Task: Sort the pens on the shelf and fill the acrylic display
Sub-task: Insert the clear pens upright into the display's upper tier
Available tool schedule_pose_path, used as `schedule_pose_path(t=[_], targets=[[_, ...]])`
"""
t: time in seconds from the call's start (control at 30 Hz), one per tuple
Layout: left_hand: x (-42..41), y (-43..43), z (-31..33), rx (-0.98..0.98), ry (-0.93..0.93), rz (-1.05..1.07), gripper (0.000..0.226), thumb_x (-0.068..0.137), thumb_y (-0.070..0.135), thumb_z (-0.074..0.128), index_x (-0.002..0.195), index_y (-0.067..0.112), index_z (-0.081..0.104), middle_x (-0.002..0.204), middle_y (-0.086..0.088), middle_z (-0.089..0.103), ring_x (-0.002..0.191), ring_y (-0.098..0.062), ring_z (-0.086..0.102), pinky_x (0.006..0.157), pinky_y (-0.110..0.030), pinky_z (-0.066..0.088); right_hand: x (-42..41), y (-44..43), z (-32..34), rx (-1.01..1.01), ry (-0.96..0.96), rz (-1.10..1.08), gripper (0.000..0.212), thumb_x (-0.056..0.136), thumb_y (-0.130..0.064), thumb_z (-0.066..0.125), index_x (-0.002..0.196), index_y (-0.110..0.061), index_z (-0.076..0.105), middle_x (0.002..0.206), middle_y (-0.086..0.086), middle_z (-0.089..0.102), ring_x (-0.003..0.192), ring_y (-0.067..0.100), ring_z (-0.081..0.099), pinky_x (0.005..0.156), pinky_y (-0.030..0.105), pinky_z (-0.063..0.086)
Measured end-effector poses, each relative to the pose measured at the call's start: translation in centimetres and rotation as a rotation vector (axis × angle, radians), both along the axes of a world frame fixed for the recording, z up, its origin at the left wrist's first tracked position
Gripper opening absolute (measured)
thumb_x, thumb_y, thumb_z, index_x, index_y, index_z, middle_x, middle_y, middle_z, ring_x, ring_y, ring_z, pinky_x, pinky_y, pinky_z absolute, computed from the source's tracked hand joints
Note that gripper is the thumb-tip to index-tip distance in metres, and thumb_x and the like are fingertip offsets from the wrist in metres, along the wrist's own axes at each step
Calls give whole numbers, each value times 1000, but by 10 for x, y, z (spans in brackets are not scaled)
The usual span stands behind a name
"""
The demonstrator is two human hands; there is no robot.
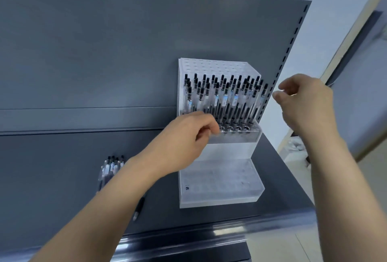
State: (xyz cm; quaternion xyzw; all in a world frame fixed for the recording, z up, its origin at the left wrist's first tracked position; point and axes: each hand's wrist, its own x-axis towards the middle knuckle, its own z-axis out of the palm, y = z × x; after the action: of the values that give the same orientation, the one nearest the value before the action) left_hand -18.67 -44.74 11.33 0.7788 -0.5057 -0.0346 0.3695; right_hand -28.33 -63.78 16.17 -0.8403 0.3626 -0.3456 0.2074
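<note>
— What is seen nearest, left of the acrylic display (219, 200)?

— A single dark pen (138, 207) is laid on the shelf (62, 178), its upper part hidden by the left forearm. Just behind it a bundle of loose pens (111, 168) is found, also partly covered by that arm, so no count can be given.

— And the display itself?

— Its lowest tier is seen bare except for one small dark spot at the left corner, too small to be identified. The left hand (184, 142) is held at the left end of the middle tier, fingers curled against the front edge. Whether the grip is closed on a pen cannot be told, since the fingertips are tucked out of sight.

— The standing pens (222, 98)?

— They are packed upright in the middle tier, overlapping too much to be counted.

— The right hand (303, 102)?

— It is raised just right of the display, the grip loose, nothing held. The top tier behind is blurred.
</note>
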Motion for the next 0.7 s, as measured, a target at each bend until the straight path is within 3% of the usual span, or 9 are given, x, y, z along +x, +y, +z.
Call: schedule_pose_path(t=[0.17,0.37,0.43,0.5,0.6,0.7], targets=[[-9,-29,2,39,-12,-43,24,93,6,46,94,23,63,83,17,53,67,-3,49,61,-13,39,0,-22,-5,45,6,125,24,90,-18,62,114,-18,62,98,4,62,88,21,58,74,27,41],[-14,-50,3,46,-19,-26,23,93,6,47,95,21,64,90,11,58,73,-9,53,67,-23,44,14,-28,-9,32,-13,310,28,93,-18,58,121,-21,63,90,-2,58,82,16,52,78,26,43],[-14,-54,3,49,-18,-12,23,92,6,47,96,20,64,89,12,58,71,-9,51,65,-23,43,19,-32,-9,12,-30,323,26,92,-15,60,117,-20,64,80,-5,56,77,15,53,77,26,45],[-14,-56,2,51,-12,5,23,92,5,47,96,19,64,89,10,59,71,-9,51,66,-24,44,21,-36,-10,-6,-44,338,22,89,-12,63,110,-19,64,69,-8,53,66,10,51,66,22,42],[-16,-59,1,57,-1,26,23,92,5,47,96,19,65,92,8,60,75,-13,55,70,-29,44,21,-38,-11,-26,-49,356,9,86,-10,66,88,-16,60,63,-8,51,59,5,46,56,17,37],[-18,-62,0,67,0,36,22,93,5,48,96,20,64,94,6,60,78,-16,57,72,-30,44,21,-39,-10,-34,-34,384,12,84,-9,68,79,-15,59,61,-10,50,57,3,45,55,15,37]])
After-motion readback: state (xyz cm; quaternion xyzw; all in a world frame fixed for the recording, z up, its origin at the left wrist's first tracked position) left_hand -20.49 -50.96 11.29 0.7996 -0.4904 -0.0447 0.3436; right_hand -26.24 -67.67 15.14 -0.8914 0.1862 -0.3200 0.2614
